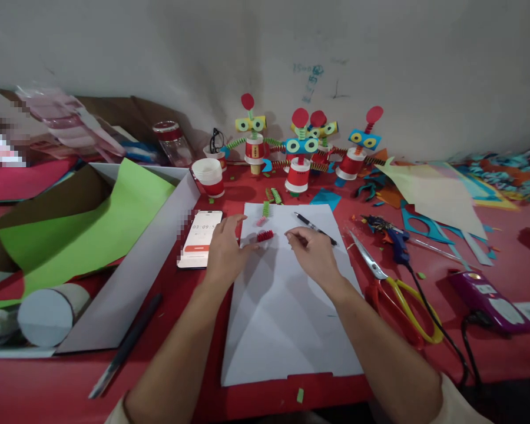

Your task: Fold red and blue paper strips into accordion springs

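Note:
My left hand (229,248) is open at the left edge of a white board (282,330), thumb and fingers apart. Just beyond its thumb lies a dark red folded paper spring (265,235). A pink paper spring (261,221) and a green one (265,208) rest farther up the board. Over the board's right side, my right hand (313,253) is closed, its fingertips pinched together. Whatever it may hold is too small to make out. A black pen (314,228) lies just behind that hand. Left of my left hand is a lit phone (196,238).
Several paper-cup robot figures (297,171) stand along the wall near stacked cups (208,176). Scissors (391,282), a glue gun (397,242) and a purple corded device (490,300) are on the right. A box (136,259) with green paper (88,224) stands left.

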`<state>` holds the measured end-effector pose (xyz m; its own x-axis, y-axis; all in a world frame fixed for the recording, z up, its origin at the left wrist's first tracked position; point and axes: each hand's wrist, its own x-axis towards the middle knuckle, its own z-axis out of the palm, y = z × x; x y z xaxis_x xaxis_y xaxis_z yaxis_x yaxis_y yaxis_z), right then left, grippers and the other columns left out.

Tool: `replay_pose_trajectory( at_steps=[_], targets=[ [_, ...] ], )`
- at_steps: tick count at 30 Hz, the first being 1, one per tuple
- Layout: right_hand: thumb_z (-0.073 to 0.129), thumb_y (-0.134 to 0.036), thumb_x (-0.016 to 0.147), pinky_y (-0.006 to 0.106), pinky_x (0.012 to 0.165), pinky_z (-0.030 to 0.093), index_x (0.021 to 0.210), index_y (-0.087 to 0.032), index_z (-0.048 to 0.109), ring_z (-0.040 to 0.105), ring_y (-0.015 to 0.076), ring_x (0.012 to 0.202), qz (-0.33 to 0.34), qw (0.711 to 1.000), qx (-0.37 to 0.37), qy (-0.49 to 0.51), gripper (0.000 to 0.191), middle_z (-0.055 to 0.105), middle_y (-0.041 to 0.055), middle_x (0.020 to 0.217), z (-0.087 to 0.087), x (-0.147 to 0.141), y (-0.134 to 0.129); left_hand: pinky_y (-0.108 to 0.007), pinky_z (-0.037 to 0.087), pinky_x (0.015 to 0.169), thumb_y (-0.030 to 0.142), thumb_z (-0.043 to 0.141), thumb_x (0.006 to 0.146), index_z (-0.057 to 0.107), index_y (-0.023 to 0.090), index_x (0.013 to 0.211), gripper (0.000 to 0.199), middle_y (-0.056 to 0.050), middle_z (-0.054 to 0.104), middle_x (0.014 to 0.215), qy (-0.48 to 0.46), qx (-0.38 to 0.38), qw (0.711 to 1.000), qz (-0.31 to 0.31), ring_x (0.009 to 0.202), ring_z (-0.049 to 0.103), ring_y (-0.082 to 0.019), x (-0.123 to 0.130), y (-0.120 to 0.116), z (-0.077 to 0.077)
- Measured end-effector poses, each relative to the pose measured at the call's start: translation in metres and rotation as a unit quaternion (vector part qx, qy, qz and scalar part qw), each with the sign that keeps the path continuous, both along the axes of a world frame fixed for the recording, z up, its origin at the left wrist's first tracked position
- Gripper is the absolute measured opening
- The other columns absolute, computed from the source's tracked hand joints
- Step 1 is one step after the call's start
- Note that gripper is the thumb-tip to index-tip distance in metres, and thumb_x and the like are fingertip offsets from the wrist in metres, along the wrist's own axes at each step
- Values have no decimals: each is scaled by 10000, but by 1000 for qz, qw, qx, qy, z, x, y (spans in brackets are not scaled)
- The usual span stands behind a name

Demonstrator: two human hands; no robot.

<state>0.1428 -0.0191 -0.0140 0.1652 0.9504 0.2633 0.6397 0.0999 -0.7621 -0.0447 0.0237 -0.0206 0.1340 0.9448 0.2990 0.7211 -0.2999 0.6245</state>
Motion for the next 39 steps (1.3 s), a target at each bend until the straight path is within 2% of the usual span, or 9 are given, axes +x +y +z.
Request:
replay_pose_trajectory(
  at_steps=[9,15,20,22,25,28,30,33,39],
  targets=[
    [502,-245,833,243,568,394,740,-204,672,561,142,559,15,1000,-7,-18,198,650,2,632,3,-2,-1,-391,452,909,169,645,723,537,204,1131,424,-94,649,1130,-5,-57,998,-39,1100,571,-247,13,-2,-9],
    [502,-200,831,271,633,428,795,-204,678,602,158,664,31,998,-36,-35,180,691,25,754,1,-3,-1,-384,461,876,161,596,760,559,210,1164,409,-84,687,1016,1,-22,998,-63,1025,593,-239,21,0,-11],
    [580,-166,759,305,693,501,1073,-190,615,617,139,719,22,994,-83,68,317,655,77,1023,-3,-5,0,-333,487,760,189,614,747,622,221,1079,334,-55,692,926,-158,-90,983,-31,891,626,-209,27,-4,-3],
    [646,-162,695,293,678,520,1192,-217,539,617,141,789,45,987,-75,136,511,581,94,1164,-3,-8,-1,-285,482,704,237,654,731,621,203,1077,348,-48,685,922,-314,-168,934,-36,840,628,-180,29,-7,4],
    [704,-175,654,298,724,533,1261,-274,467,588,163,936,90,976,-26,195,659,492,88,1273,1,-12,-4,-231,470,663,219,701,705,628,183,1055,359,-26,679,861,-520,-329,786,-67,739,617,-122,30,-12,15],
    [699,-167,678,330,804,516,1235,-285,487,565,170,971,107,976,31,185,608,506,70,1237,6,-15,-8,-206,473,624,133,661,719,650,185,973,259,-8,669,785,-618,-430,653,-81,670,612,-97,31,-17,22],
    [685,-159,698,337,810,512,1222,-287,499,565,177,976,111,976,64,176,571,517,64,1212,9,-16,-9,-190,481,626,99,625,733,661,183,936,222,-5,668,769,-654,-456,595,-102,661,614,-88,33,-20,22],
    [671,-136,708,340,822,507,1213,-298,509,552,196,1027,111,976,99,156,554,522,56,1203,11,-16,-11,-179,495,653,95,595,759,666,172,927,197,-14,677,775,-672,-482,549,-117,676,622,-84,37,-24,21],
    [655,-119,718,351,859,487,1198,-320,526,552,200,1031,123,979,114,116,536,533,41,1188,15,-15,-14,-179,508,645,108,548,795,671,157,955,208,-34,687,763,-684,-495,517,-141,667,634,-91,39,-27,19]
  ],
)
